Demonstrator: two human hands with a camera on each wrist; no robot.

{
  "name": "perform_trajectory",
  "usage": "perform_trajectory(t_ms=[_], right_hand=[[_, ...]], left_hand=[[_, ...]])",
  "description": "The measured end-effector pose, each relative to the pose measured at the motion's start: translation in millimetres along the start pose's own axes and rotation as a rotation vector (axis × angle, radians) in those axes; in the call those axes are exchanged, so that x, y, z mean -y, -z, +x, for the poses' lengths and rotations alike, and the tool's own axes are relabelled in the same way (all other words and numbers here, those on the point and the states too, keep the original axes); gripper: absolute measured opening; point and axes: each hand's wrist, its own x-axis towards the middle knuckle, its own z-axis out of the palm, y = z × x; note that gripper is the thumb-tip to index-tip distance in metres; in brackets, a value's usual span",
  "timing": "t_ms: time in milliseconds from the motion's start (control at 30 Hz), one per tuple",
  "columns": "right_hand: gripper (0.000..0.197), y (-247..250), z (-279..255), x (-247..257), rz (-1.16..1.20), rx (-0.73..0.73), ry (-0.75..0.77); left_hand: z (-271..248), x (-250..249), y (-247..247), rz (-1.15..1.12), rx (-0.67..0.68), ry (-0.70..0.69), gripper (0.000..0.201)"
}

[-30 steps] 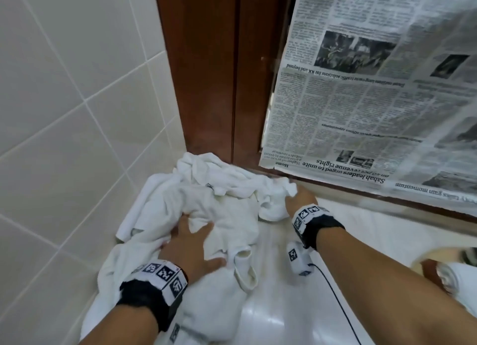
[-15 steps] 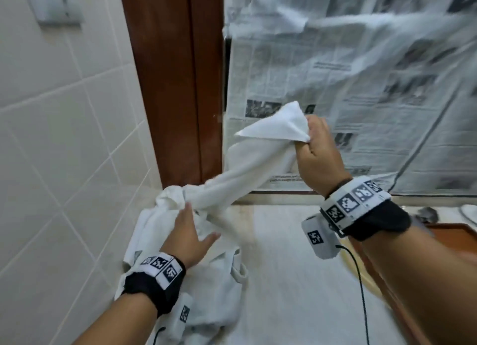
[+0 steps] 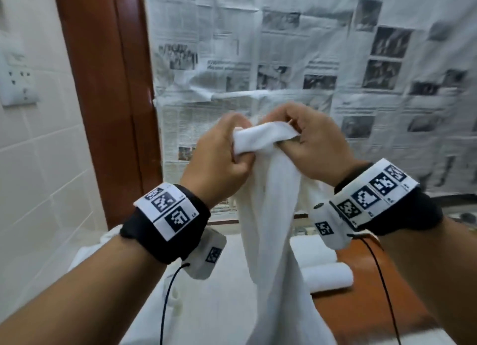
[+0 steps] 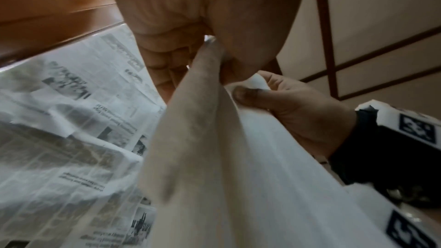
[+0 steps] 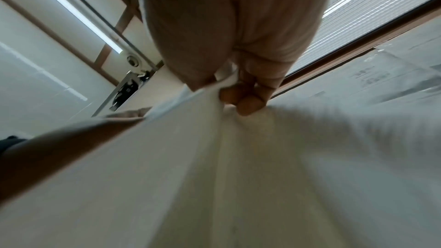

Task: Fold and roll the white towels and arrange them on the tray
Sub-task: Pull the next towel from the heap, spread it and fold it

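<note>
Hands raised side by side before a newspaper-covered window [image 3: 322, 61]: the left hand [image 3: 219, 156] and right hand [image 3: 317, 148] each pinch the top edge of a white towel [image 3: 268, 215] with curled fingers, letting it hang toward the tabletop [image 3: 222, 306]. At 4 o'clock from the hanging cloth, 2 rolled towels [image 3: 325, 275] lie together on a brown tray [image 3: 361, 316]. More white towels [image 3: 87, 252] lie heaped at 8 o'clock.
</note>
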Motion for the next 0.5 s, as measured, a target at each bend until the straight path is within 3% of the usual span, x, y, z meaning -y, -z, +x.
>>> perform_trajectory(t_ms=[167, 333, 400, 500], right_hand=[[0.018, 43.1, -18.1, -22.3, 0.036, -0.043, -0.114], [0.009, 32.4, -35.7, -21.9, 0.079, 0.165, -0.337], [0.009, 24.8, -51.8, -15.7, 0.204, 0.281, -0.437], [0.019, 17.2, -79.7, -9.8, 0.375, 0.48, -0.475]], left_hand=[[0.3, -46.6, -25.2, 0.188, -0.099, -0.042, 0.013], [-5.8, -51.4, -26.6, 0.221, -0.109, 0.234, 0.017], [-12.9, -46.7, -23.1, 0.278, -0.051, 0.273, 0.017], [-31.2, -30.7, -11.0, 0.412, 0.163, 0.229, 0.016]])
